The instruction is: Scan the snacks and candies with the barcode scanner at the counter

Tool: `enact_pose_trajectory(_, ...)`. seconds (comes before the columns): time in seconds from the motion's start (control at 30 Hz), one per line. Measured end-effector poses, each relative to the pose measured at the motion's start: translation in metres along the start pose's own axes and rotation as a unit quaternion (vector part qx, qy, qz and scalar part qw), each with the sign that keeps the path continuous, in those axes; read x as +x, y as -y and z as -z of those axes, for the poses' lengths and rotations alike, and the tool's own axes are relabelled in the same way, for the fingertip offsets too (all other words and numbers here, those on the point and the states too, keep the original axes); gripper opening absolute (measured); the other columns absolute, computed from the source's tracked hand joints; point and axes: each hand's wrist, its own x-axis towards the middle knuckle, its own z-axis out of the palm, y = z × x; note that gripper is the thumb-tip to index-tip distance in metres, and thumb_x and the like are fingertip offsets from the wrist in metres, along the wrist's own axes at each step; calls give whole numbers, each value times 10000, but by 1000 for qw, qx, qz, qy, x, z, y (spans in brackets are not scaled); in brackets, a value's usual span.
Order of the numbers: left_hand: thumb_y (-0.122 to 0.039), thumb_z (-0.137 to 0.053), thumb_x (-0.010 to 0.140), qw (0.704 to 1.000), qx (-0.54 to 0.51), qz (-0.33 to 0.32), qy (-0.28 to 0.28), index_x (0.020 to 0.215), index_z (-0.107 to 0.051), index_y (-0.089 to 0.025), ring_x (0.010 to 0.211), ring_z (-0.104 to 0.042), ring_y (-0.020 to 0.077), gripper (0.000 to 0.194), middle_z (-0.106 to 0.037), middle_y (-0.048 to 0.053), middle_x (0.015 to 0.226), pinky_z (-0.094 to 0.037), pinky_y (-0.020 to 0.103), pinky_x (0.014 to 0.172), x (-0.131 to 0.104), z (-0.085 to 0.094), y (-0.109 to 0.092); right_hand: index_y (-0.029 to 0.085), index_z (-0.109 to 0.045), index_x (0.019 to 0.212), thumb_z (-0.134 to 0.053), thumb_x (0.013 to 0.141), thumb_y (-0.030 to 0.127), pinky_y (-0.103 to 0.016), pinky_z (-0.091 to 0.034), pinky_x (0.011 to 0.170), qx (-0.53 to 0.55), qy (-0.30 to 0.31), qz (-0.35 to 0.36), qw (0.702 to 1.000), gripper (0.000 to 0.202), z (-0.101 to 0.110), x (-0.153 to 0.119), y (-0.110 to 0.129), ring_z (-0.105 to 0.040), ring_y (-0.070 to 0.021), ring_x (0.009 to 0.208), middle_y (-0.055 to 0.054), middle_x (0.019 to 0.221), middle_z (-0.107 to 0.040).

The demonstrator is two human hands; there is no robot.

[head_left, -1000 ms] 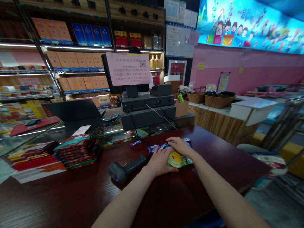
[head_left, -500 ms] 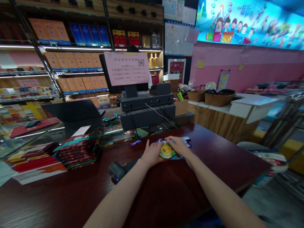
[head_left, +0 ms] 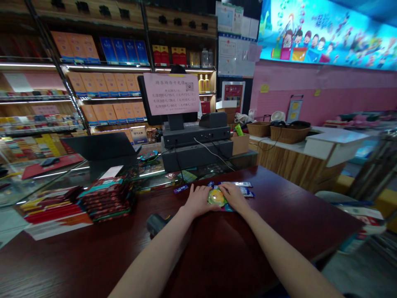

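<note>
The left hand [head_left: 200,201], its fingers slightly spread, is touching the near left edge of a green packet with a domed yellow front [head_left: 216,197]; the right hand [head_left: 233,196] is touching the packet's right side with bent fingers. Whether either hand is gripping it cannot be told. The packet is lying between the hands on the dark red-brown wooden table [head_left: 238,248]. Blue-and-white wrappers [head_left: 247,191] are lying just beside the right hand, and a small purple wrapper [head_left: 180,189] is lying beyond the left hand. A black handheld scanner [head_left: 157,224] is resting beside the left forearm, which is partly hiding it.
</note>
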Motion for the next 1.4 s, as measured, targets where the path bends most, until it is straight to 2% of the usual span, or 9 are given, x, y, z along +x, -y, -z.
enact_pose_trajectory(0.23,-515,-735,716,999,-31,-9,-15,1397,-387,-209,1166,-616,308,824,-678,99,1224,-224,584,1160,-4,14,3,198,-731,1018,-444,950,319,-389,-473,947,1,2,11,1000,318,1,-1,10,-640,-245,1006,-104,1061,-725)
enact_pose_trajectory(0.33,-489,-746,704,998,-18,-31,-45,1367,-387,-204,1160,-618,294,806,-696,88,1179,-160,561,1188,-11,25,9,198,-726,1056,-442,958,346,-400,-467,958,3,4,17,1000,335,0,1,18,-641,-248,1020,-101,1077,-727)
enact_pose_trajectory(0.5,-486,-724,735,994,-18,-60,-87,1250,-428,-247,1200,-601,268,641,-680,45,1206,-75,545,1214,-27,48,30,228,-705,1143,-442,969,403,-447,-420,1045,25,8,43,999,361,-5,8,36,-590,-260,1161,-77,1206,-707)
enact_pose_trajectory(0.6,-504,-710,749,991,-15,-67,-113,1201,-436,-249,1180,-611,245,587,-657,35,1217,-51,530,1225,-40,60,48,269,-652,1255,-483,956,463,-484,-366,1110,46,27,67,996,395,-6,11,52,-510,-270,1292,-57,1322,-655)
enact_pose_trajectory(0.7,-501,-696,763,989,-16,-60,-133,1186,-440,-243,1159,-619,237,558,-655,36,1194,-42,533,1229,-57,73,64,269,-582,1349,-588,896,522,-509,-322,1143,45,40,104,993,519,-7,14,69,-430,-292,1378,-70,1415,-587)
enact_pose_trajectory(1.0,-406,-698,770,989,-7,-46,-142,1247,-456,-242,1236,-569,240,559,-624,50,1246,-34,562,1229,-118,110,104,286,-522,1406,-741,760,573,-537,-293,1155,49,84,185,978,739,-28,26,115,-379,-321,1420,-86,1469,-531)
enact_pose_trajectory(1.2,-400,-686,788,990,-12,-13,-143,1260,-453,-246,1216,-581,235,549,-619,39,1242,-29,573,1231,-153,120,120,283,-587,1337,-793,722,512,-504,-317,1146,88,118,200,969,688,-40,29,152,-446,-311,1364,-98,1404,-573)
enact_pose_trajectory(1.33,-377,-643,821,985,-60,35,-159,1251,-491,-247,1252,-559,249,475,-609,48,1280,-97,569,1228,-169,117,129,275,-616,1294,-764,757,461,-437,-392,1091,162,150,168,961,587,-45,28,176,-554,-282,1235,-91,1329,-595)
enact_pose_trajectory(1.4,-373,-600,861,976,-110,60,-176,1243,-510,-245,1278,-534,261,413,-599,68,1303,-186,556,1211,-174,112,133,271,-606,1294,-738,780,447,-412,-416,1061,205,162,145,954,560,-51,30,183,-578,-269,1186,-80,1277,-610)
